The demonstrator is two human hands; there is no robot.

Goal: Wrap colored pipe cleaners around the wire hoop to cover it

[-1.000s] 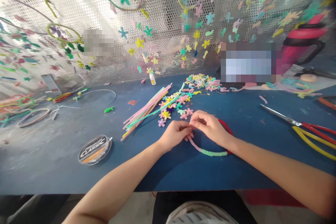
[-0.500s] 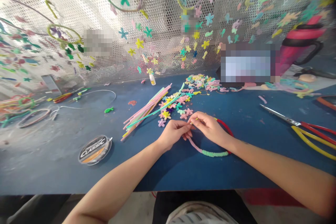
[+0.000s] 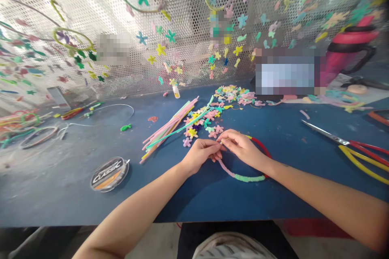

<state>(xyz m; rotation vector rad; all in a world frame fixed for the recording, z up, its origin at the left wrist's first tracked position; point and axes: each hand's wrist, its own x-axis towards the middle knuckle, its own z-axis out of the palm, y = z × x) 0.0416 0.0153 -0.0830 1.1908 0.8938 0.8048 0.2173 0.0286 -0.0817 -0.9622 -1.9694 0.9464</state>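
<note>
A hoop wrapped in fuzzy pipe cleaner [image 3: 249, 179], with red, mint, pink and yellow stretches, lies partly beneath my hands on the blue table. My left hand [image 3: 203, 153] pinches the hoop at its left side, where the pink stretch ends. Close against it, my right hand [image 3: 238, 144] has thumb and fingers pressed together on the same part, near the yellow stretch. The fingers hide the exact spot they grip. Just beyond them lie small pipe-cleaner flowers [image 3: 192, 132] in pink, yellow, teal and purple, beside a bundle of pastel pipe cleaners [image 3: 170, 125].
Scissors [image 3: 342, 141] with red and yellow handles lie at right. A clear spool of line [image 3: 110, 174] rests at left, and a small white bottle [image 3: 176, 92] stands by the perforated metal panel [image 3: 188, 48]. A pink tumbler [image 3: 349, 50] stands at back right.
Both hands stay at the same place on the hoop, with only slight finger movement. The view has shifted very slightly.
</note>
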